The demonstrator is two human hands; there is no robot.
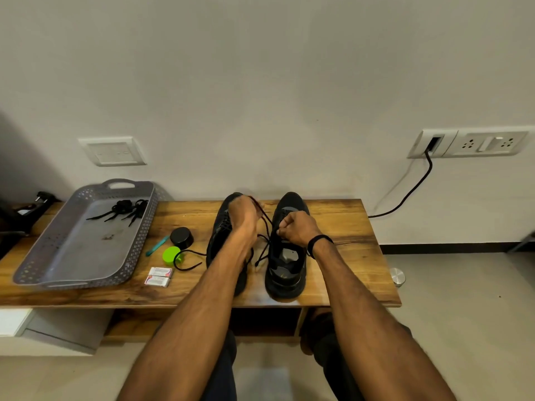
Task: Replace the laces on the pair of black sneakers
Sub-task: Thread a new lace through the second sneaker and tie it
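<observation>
Pair of black sneakers stands side by side on the wooden bench (347,227), toes toward the wall: left sneaker (220,227), right sneaker (286,273) just beside it at 3 o'clock. One black lace (265,219) is in work. It leaves the left hand (242,212), which is curled over the toe end of the left sneaker and closed on the lace. From there it crosses the gap to the right hand (298,228), fingers pinched together on a strand above the right sneaker's eyelet area. A slack loop hangs between the shoes, and another run lies on the bench at 9 o'clock of the left sneaker. Judgement: mid-lacing on the left sneaker; I cannot tell whether the lace is coming out or going in, as the eyelets are hidden by the hand. The right sneaker looks unlaced. The next move calls for tension on one strand at a time and a clear view of the next eyelet. Outward at 9 o'clock: a black round lid (181,238), green cap (171,254) and teal tool (157,245). Two small boxes (158,276) lie at 8 o'clock. Further out, at 9 to 10 o'clock, a grey tray (142,238) holds the spare black laces (127,208).
</observation>
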